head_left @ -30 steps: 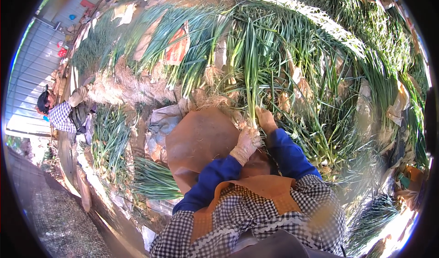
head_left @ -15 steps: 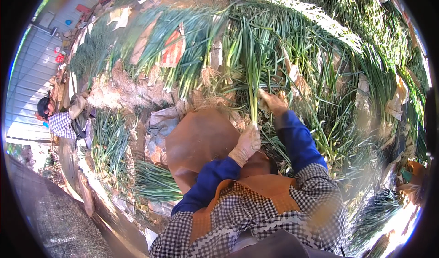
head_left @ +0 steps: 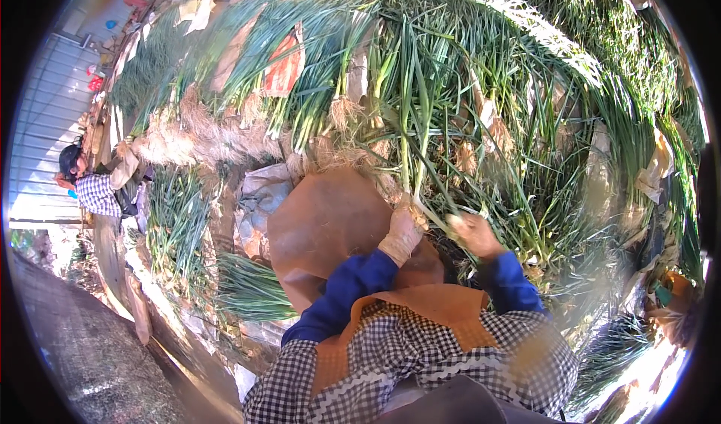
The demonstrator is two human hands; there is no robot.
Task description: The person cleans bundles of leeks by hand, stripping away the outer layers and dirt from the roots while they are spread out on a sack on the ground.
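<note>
Your gloved left hand (head_left: 402,232) grips closed around a green onion bunch (head_left: 409,123), stalks rising above it; your right hand (head_left: 473,232), half-curled beside it, pinches 1 stalk. Tugging sideways could snap stems.

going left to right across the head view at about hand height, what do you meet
co-worker in a checked shirt → loose green onion bunch → brown apron → left hand → right hand → big green onion pile

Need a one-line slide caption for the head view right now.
Left hand grips a bunch of long green onion stalks while right hand picks at them, above a brown paper sheet.
</note>
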